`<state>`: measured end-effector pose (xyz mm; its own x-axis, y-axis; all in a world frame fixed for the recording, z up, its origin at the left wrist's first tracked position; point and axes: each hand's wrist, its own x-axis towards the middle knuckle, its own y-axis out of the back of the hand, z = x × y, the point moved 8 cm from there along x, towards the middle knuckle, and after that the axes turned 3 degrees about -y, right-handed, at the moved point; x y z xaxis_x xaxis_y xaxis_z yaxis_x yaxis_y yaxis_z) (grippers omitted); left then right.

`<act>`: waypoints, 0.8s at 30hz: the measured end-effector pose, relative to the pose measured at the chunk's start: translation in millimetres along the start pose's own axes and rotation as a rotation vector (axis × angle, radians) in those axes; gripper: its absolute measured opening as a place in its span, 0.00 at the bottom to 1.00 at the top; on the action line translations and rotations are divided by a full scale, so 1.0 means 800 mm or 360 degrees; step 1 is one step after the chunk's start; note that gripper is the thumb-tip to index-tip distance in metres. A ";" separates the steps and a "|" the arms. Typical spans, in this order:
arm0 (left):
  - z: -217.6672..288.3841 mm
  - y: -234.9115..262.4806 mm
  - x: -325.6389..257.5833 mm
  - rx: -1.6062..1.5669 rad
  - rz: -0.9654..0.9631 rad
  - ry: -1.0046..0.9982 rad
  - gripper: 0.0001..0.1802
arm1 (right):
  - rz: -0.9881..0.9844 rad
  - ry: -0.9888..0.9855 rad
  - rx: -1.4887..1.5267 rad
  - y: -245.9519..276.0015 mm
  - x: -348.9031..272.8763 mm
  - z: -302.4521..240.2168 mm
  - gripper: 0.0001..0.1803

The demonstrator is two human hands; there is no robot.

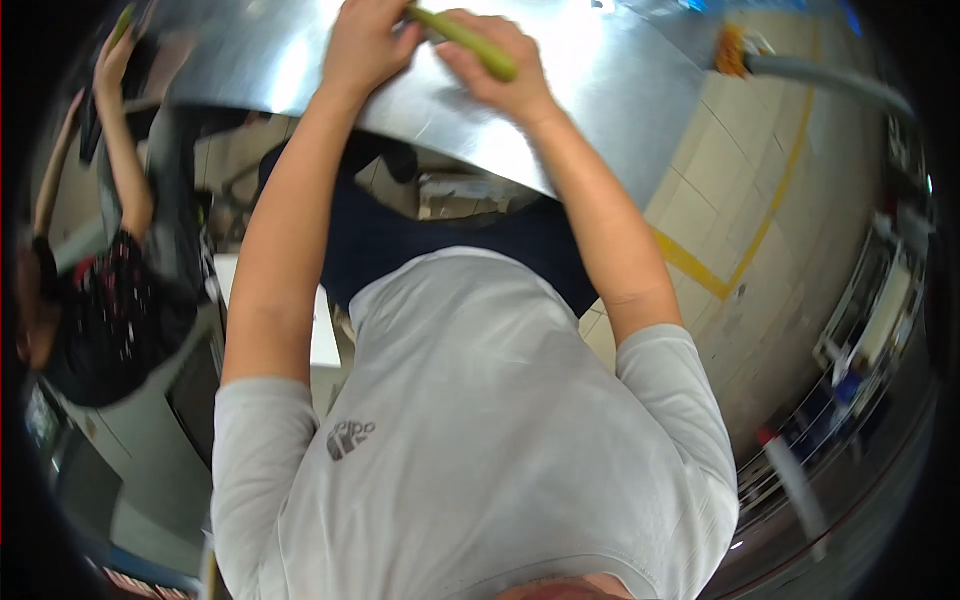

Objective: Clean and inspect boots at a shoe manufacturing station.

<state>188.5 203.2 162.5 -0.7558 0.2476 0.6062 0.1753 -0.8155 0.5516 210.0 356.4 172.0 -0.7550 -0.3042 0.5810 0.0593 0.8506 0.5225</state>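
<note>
A slim yellow-green rod (468,42) slants above the near part of a shiny metal table (620,105), its blunt end pointing down and to the right. The right hand (522,92) holds it, thumb on one side and fingers on the other, pinching it between them. Just beside the rod's far end is the left hand (368,45), its thumb near the rod; its fingers run toward the top edge, and whether they press together or touch the rod cannot be told.

Both bare forearms reach up over the table edge from the sleeves of a light grey shirt (500,400). Right of the table, a grey pipe (830,75) ends in an orange-brown wrapping (731,50), above a tiled floor (735,165) marked with a yellow line (690,263). Farther right stands a rack (880,310). At left, a co-worker in black (125,310) also holds a green object (121,25).
</note>
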 end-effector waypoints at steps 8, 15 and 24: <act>-0.045 0.002 -0.038 0.0106 -0.0339 0.0211 0.37 | 0.0025 -0.0278 0.0479 -0.042 -0.016 0.016 0.22; 0.004 -0.023 -0.017 0.0510 -0.0533 0.0158 0.25 | 0.0184 -0.0421 0.0574 -0.014 -0.025 0.022 0.27; -0.006 0.000 -0.018 0.0867 -0.0612 0.0276 0.23 | 0.0018 -0.0480 0.0592 -0.023 0.000 0.017 0.30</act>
<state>196.6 197.0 151.3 -0.9098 0.3424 0.2347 0.1325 -0.2962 0.9459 199.8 346.3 154.2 -0.9148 -0.2027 0.3494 -0.1275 0.9657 0.2263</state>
